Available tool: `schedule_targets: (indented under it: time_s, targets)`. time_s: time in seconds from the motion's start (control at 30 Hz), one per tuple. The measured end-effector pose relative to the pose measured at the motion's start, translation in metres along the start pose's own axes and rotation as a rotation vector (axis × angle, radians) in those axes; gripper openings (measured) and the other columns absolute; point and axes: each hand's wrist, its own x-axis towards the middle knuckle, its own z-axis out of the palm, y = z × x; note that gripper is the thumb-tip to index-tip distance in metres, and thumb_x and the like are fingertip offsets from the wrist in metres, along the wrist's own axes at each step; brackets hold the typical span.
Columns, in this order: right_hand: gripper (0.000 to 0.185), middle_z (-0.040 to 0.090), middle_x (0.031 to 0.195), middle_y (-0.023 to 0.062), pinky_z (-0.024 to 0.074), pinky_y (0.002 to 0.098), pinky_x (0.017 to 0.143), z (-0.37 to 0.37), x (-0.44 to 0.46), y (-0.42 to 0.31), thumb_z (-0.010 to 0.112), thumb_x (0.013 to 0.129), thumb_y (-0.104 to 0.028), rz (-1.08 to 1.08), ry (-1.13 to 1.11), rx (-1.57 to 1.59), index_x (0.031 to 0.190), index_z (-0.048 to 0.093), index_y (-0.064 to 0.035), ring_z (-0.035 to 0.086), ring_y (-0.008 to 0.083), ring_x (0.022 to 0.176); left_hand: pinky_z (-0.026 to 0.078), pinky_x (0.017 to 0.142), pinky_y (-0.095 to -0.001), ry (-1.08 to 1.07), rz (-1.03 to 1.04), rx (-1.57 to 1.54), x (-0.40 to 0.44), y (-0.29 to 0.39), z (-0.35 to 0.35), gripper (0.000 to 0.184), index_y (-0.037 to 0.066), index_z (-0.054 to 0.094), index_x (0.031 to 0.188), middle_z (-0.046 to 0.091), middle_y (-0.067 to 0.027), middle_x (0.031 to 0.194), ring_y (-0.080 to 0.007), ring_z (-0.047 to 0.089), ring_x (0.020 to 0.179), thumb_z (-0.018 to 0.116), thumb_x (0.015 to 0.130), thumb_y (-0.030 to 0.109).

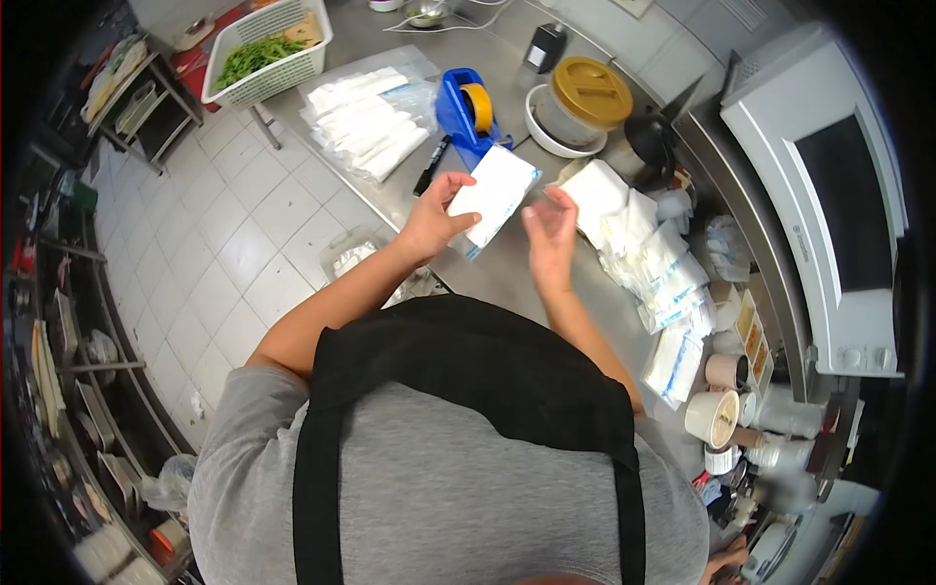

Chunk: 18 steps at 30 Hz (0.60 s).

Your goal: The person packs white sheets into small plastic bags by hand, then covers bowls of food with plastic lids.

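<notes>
Pinching a white packet (498, 191) between thumb and fingers, the left hand's (429, 222) grip is at the centre of the frame, over the steel tabletop (606, 310). Above it lie a black marker (432, 166), then a blue tape dispenser (458, 112). Just right of the packet, the right hand's (552, 239) grip is spread. Farther right, a gold-lidded tub (591, 95) stands in a white bowl (546, 139), and more wrapped packets (648, 255) lie heaped.
</notes>
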Motion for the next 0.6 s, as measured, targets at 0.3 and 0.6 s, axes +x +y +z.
schedule_targets:
  time_s: [0.3,0.6]
  targets:
    - [0.021,0.055,0.085,0.0002,0.0410,0.0182,0.065,-0.108,0.021,0.011,0.059,0.080,0.008,0.026,0.381,0.243,0.096,0.053,-0.0042,0.050,0.0068,0.074,0.048,0.073,-0.0243,-0.087,0.006,0.128,-0.006,-0.010,0.018,0.043,0.006,0.051,0.113,0.053,-0.0028,0.113,-0.0102,0.058,0.089,0.065,0.074,-0.006]
    - [0.026,0.060,0.097,0.0081,0.0437,0.0221,0.077,-0.267,0.053,0.015,0.054,0.081,0.008,0.027,0.739,0.282,0.106,0.059,0.0059,0.055,0.0124,0.083,0.048,0.074,-0.0213,0.095,0.050,0.097,-0.006,0.002,-0.022,0.038,0.003,0.050,0.114,0.053,-0.0037,0.114,-0.0090,0.058,0.088,0.063,0.079,-0.006]
